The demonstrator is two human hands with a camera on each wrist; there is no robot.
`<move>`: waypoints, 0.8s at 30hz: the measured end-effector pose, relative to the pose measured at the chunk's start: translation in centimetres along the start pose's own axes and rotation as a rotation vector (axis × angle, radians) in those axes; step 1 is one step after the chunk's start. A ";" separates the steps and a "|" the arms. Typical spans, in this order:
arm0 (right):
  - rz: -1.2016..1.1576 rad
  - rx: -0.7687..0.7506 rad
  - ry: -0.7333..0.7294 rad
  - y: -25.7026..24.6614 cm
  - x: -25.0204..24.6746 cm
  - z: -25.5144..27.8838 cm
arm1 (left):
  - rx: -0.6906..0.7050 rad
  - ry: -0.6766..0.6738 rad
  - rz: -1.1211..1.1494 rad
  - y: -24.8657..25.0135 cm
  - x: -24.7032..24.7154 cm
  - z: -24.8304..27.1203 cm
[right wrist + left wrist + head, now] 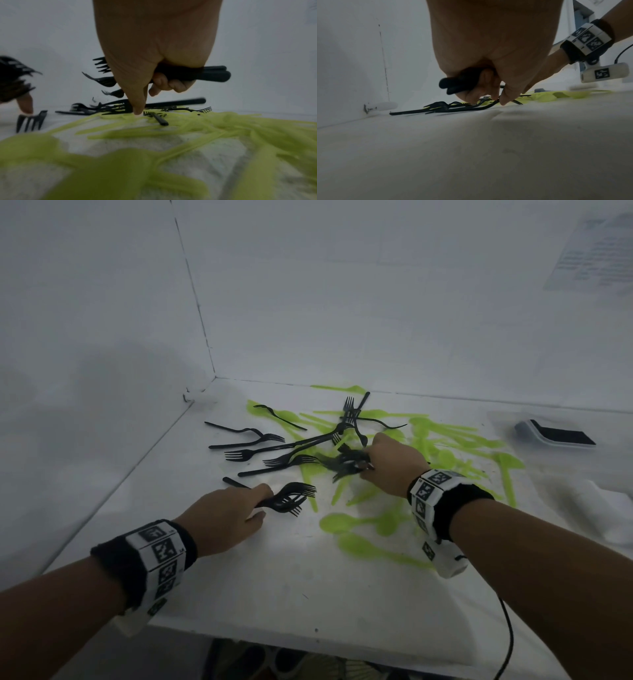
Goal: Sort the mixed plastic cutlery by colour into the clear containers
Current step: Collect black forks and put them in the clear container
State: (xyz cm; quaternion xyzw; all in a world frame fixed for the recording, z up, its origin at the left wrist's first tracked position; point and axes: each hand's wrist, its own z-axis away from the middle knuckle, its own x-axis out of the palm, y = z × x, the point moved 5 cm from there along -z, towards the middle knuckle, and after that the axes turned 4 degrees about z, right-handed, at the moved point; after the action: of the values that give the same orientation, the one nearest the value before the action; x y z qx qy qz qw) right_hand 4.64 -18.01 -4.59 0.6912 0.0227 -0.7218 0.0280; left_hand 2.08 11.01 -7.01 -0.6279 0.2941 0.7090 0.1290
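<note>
Nearest the viewer, at about seven o'clock on the white table (308, 594), the left hand (226, 518) is curled round a bundle of black forks (291, 498) — tines fanned toward two o'clock, handle ends poking out behind the fist in the left wrist view (452, 84), while its fingertips (504, 100) touch another black fork lying flat (453, 109). A little farther, toward four o'clock, lime-green cutlery (352, 525) is scattered over the tabletop. Beyond it, near the centre, the right hand (394, 463) grips a second bunch of black forks (346, 462); the right wrist view shows the handles (211, 75) jutting from the closed fist and the thumb tip (138, 111) down among the green pieces. Farther still, from ten to twelve o'clock, loose black forks (260, 440) lie crossed over one another and over more green pieces (445, 436). At two o'clock, by the back wall, lies a clear container (555, 433) — its contents are hard to make out.
</note>
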 end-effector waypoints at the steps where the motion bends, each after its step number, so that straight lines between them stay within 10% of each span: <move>1: -0.070 -0.004 0.049 -0.1 -0.5 -0.1 | 0.011 0.009 -0.004 0.0 0.0 -0.2; 6: -0.460 0.096 0.301 0.1 -3.4 0.1 | 0.050 0.008 -0.046 -0.3 0.4 -1.4; 13: -0.736 0.153 0.169 -0.7 -2.1 0.5 | 0.102 0.024 -0.172 1.4 0.2 -3.9; 24: -0.923 0.357 0.278 2.9 -1.9 2.6 | 0.042 0.310 0.356 6.2 -3.8 -8.0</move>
State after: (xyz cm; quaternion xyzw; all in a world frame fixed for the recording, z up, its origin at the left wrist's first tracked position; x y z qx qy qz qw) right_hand 2.38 -21.02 -2.61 0.6927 0.2053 -0.5528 -0.4153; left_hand 5.87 2.15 -2.10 -0.6647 0.4313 0.6092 -0.0317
